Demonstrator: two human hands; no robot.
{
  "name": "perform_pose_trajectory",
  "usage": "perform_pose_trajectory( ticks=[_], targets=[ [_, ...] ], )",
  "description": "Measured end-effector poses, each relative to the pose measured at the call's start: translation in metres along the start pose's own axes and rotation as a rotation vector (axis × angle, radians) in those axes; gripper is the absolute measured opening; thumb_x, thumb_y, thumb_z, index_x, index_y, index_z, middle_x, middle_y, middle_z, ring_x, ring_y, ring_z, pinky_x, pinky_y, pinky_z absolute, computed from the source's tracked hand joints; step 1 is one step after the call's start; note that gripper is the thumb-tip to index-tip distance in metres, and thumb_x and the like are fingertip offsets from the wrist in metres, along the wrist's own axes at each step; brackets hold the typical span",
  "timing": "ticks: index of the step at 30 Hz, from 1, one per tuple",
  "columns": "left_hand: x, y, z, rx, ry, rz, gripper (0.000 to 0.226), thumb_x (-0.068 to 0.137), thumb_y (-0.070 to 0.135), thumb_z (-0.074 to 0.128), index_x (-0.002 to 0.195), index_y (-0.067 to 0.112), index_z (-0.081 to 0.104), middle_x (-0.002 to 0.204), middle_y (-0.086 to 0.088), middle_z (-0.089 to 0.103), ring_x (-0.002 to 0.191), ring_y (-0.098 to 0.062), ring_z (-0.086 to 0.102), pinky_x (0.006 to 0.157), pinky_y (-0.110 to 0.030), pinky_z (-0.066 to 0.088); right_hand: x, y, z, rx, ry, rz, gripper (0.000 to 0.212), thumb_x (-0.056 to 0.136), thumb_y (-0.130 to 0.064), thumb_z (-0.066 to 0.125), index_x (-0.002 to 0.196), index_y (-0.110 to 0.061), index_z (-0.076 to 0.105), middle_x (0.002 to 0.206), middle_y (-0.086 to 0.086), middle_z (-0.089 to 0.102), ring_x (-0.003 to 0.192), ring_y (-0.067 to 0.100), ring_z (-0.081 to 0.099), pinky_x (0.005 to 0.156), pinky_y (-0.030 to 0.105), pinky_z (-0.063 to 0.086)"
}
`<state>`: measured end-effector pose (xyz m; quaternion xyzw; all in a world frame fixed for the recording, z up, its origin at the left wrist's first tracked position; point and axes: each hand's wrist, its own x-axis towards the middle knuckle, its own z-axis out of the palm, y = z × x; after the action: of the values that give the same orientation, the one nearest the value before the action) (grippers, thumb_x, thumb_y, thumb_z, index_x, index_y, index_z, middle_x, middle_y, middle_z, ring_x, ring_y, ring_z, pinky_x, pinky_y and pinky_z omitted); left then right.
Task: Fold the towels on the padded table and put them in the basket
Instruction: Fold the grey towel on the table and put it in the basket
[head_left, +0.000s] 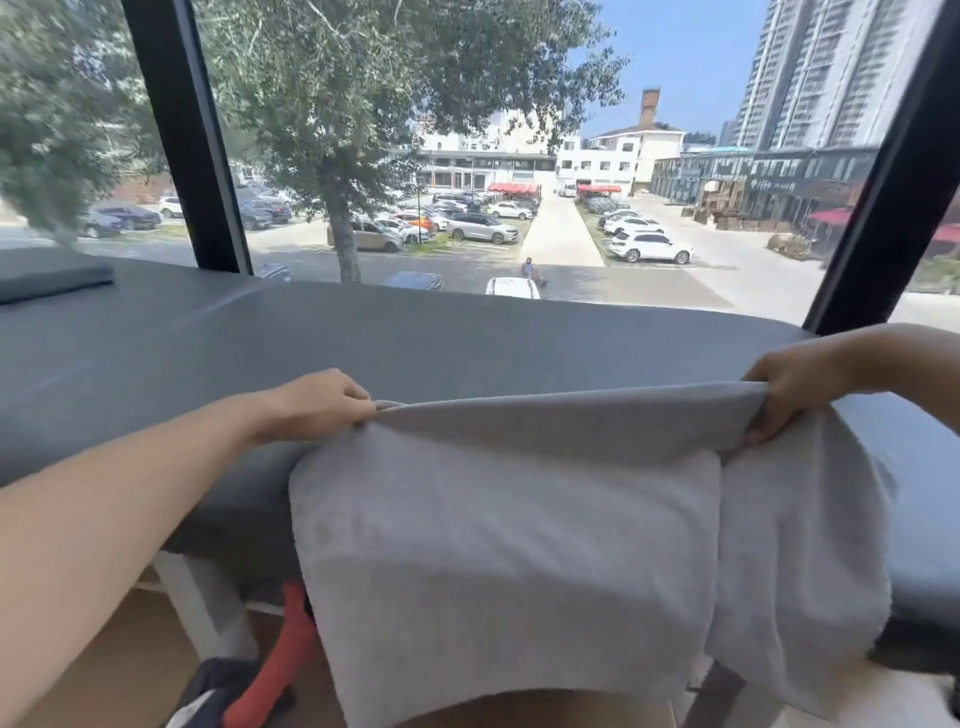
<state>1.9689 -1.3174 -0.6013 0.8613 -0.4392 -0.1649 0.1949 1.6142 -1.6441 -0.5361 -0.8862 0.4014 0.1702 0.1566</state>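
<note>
Your left hand (317, 402) and right hand (789, 400) each pinch the top edge of a grey towel (519, 545) draped over the bench (415, 348)'s near side; folding barely begun, no basket in view.

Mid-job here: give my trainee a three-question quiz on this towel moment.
1. True or false: both hands grip the grey towel.
2. Where does most of the towel hang? A) over the near edge of the padded table B) flat across the tabletop C) on the window sill
3. Is a basket in view?

Key: 1 true: left hand and right hand hold its upper edge. 2 A. 3 No.
</note>
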Motion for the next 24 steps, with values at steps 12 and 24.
perform_pose_trajectory(
  ticks=[12, 24],
  targets=[
    [0.021, -0.065, -0.032, -0.155, -0.012, -0.071, 0.050, 0.086, 0.013, 0.079, 0.061, 0.020, 0.035, 0.067, -0.005, 0.036, 0.070, -0.025, 0.030, 0.063, -0.031, 0.031, 0.058, 0.039, -0.012, 0.203, -0.065, 0.006, 0.059, 0.047, -0.035, 0.100, 0.096, -0.009, 0.081, 0.100, 0.010, 0.078, 0.096, 0.027, 0.075, 0.094, 0.042, 0.055],
    [0.057, -0.024, -0.098, -0.077, 0.824, -0.176, 0.015, 0.084, 0.036, 0.079, 0.094, 0.025, 0.081, 0.107, -0.004, 0.076, 0.104, -0.031, 0.067, 0.089, -0.039, 0.055, 0.059, 0.008, -0.064, 0.401, 0.978, 0.058, 0.012, 0.080, 0.003, 0.046, 0.078, 0.004, 0.058, 0.076, 0.017, 0.055, 0.073, 0.028, 0.049, 0.060, 0.032, 0.038]
  ],
)
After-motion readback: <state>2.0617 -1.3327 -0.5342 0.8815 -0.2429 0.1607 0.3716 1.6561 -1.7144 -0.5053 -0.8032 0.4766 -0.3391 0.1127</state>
